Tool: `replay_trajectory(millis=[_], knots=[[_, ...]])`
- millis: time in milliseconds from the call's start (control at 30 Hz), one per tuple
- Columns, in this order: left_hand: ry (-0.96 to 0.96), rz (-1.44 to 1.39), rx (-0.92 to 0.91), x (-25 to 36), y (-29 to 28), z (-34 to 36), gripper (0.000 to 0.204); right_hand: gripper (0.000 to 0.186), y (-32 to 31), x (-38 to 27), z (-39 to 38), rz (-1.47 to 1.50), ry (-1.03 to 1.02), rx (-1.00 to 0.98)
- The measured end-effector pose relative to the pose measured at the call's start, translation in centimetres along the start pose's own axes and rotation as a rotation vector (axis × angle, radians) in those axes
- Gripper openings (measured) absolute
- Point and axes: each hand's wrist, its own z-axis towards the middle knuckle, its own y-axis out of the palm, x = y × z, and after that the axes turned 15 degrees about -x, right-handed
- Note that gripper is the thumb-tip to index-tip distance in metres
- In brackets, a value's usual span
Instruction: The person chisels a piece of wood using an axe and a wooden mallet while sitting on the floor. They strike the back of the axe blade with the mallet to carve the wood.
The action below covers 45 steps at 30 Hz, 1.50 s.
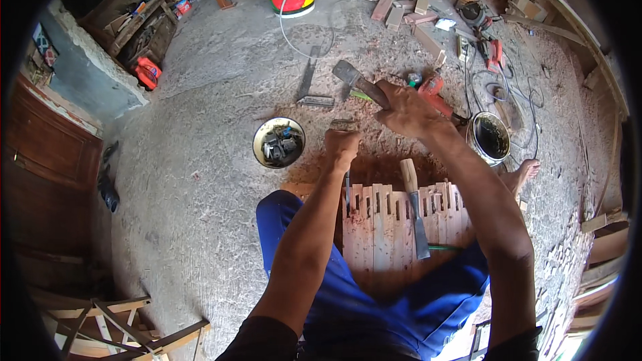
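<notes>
Two hands work over a row of notched wooden slats [391,224] lying on the sawdust-strewn floor [214,180] against the person's blue-clad legs. The left hand [341,148] is closed in a fist around the handle of a chisel [347,187], its blade standing down into a slot at the slats' near end. Above and just to the right, the right hand [406,110] grips a hammer [359,80] by its handle, head raised to the left. A second chisel [414,207] with a pale wooden handle lies loose across the slats below the right hand. Left of the left hand sits a round bowl [279,142] of small metal parts; a dark tin [491,137] stands right of the right forearm.
</notes>
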Motion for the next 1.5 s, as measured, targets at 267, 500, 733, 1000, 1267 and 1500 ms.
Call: replay_trajectory(millis=[267,500,733,1000,1267,1500], knots=[[0.417,0.287,0.224,-2.0,0.9,-6.1,0.019,0.038,3.1,2.7,-3.3,-0.036,-0.094,-0.177],[0.054,0.138,0.023,-1.3,-1.6,0.7,0.025,0.041,-1.1,0.4,-1.2,0.054,-0.002,0.016],[0.357,0.318,0.17,-0.9,0.8,-4.4,0.012,0.044,3.1,1.2,0.4,-0.047,-0.022,-0.233],[-0.004,0.651,0.166,-1.5,-0.2,-1.3,0.02,0.056,14.0,4.5,-8.2,0.6,-0.171,0.343],[0.326,0.464,0.255,-0.3,1.2,-5.4,0.021,0.063,22.3,5.9,-13.0,1.114,0.027,0.198],[0.255,0.61,0.243,1.2,1.4,-2.9,0.024,0.066,26.7,5.7,-13.0,1.359,-0.036,0.179]])
